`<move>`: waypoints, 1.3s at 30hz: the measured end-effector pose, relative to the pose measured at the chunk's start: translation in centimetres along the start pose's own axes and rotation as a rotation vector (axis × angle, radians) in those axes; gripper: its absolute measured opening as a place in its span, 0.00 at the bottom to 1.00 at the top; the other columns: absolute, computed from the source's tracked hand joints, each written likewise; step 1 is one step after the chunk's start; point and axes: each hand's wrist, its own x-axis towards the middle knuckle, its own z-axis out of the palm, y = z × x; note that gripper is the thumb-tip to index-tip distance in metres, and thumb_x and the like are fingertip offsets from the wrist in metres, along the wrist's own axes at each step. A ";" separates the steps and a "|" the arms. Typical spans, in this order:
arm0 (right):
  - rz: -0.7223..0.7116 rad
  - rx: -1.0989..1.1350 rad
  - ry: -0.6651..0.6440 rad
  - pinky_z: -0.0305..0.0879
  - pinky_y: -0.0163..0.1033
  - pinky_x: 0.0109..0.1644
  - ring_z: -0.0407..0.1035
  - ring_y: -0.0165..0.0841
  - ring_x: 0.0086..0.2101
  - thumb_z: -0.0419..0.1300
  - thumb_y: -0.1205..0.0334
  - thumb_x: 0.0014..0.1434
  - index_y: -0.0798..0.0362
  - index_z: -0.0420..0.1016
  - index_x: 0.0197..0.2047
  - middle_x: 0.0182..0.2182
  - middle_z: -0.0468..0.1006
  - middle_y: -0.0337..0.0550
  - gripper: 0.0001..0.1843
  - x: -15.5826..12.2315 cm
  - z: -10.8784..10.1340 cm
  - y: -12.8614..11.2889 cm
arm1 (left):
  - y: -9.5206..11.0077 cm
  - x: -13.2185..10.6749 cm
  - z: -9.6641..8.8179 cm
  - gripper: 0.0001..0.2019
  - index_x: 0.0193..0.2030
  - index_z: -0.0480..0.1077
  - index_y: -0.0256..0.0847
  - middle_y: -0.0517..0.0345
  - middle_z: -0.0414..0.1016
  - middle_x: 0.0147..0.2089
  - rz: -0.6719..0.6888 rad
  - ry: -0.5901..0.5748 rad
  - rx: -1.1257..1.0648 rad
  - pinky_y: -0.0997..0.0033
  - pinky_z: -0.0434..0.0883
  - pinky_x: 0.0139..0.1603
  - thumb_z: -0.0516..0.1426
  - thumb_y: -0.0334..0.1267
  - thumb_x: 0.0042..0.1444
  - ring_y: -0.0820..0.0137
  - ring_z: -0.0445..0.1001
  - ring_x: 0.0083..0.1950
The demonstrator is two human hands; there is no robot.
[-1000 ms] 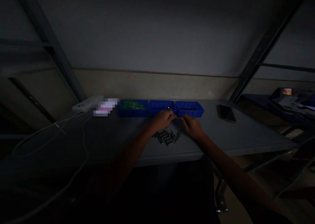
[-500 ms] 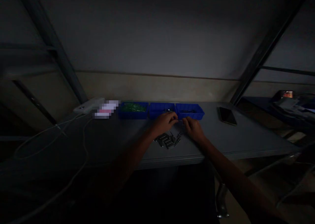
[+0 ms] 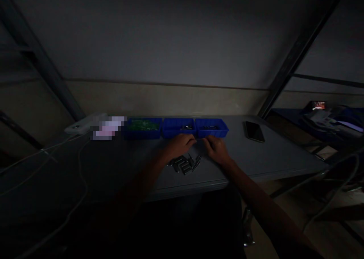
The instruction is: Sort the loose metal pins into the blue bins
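Observation:
My left hand [image 3: 181, 143] is closed in a pinch above the table, just in front of the middle blue bin [image 3: 170, 132]. Facing it, my right hand [image 3: 216, 147] is pinched too, in front of the right blue bin [image 3: 216, 134]. Something small and thin seems to lie between the fingertips, too dark to name. Below and between the hands lies a loose pile of metal cylinders [image 3: 186, 168] and other small metal parts. A few shiny metal pieces [image 3: 186, 127] sit in the middle bin, and small dark parts [image 3: 209, 127] lie in the right one.
The left blue bin [image 3: 142, 135] holds green pieces. A phone [image 3: 254, 131] lies to the right on the grey table [image 3: 273, 158]. Left stand a white power strip [image 3: 82, 125] and a blurred-out bright item [image 3: 109, 128], with a white cable [image 3: 82, 175] trailing over the edge.
The camera view has swung slightly, shifting everything left in the picture. Both hands stay close together in front of the bins, fingers still pinched, with a slightly wider space between them.

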 end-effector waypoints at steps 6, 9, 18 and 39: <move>0.214 -0.011 0.188 0.54 0.34 0.28 0.63 0.29 0.21 0.46 0.52 0.61 0.53 0.69 0.30 0.21 0.71 0.40 0.18 0.7 -0.6 1.4 | -0.1 -0.9 -0.9 0.09 0.37 0.73 0.41 0.57 0.75 0.39 0.063 -0.289 0.096 0.75 0.64 0.42 0.53 0.30 0.53 0.70 0.71 0.42; 0.366 -0.075 0.252 0.55 0.34 0.28 0.65 0.31 0.22 0.46 0.50 0.60 0.55 0.71 0.35 0.23 0.73 0.42 0.20 1.4 -0.8 2.5 | 0.3 -1.0 -0.8 0.07 0.37 0.73 0.43 0.59 0.73 0.39 0.098 -0.328 0.116 0.75 0.63 0.44 0.56 0.33 0.52 0.69 0.69 0.44; 0.526 -0.326 0.108 0.49 0.34 0.26 0.67 0.32 0.24 0.48 0.50 0.60 0.53 0.72 0.40 0.27 0.76 0.46 0.17 1.9 -0.7 4.1 | 1.1 -1.1 -0.6 0.05 0.33 0.72 0.40 0.57 0.71 0.37 0.128 -0.337 0.165 0.73 0.64 0.44 0.54 0.32 0.53 0.69 0.69 0.42; -0.021 -0.127 -0.089 0.59 0.33 0.30 0.70 0.32 0.26 0.47 0.58 0.61 0.54 0.68 0.41 0.27 0.76 0.43 0.13 -1.2 0.7 -1.5 | -0.3 -0.3 -0.6 0.11 0.37 0.71 0.37 0.54 0.74 0.41 0.080 -0.018 0.008 0.71 0.64 0.48 0.47 0.30 0.59 0.69 0.70 0.45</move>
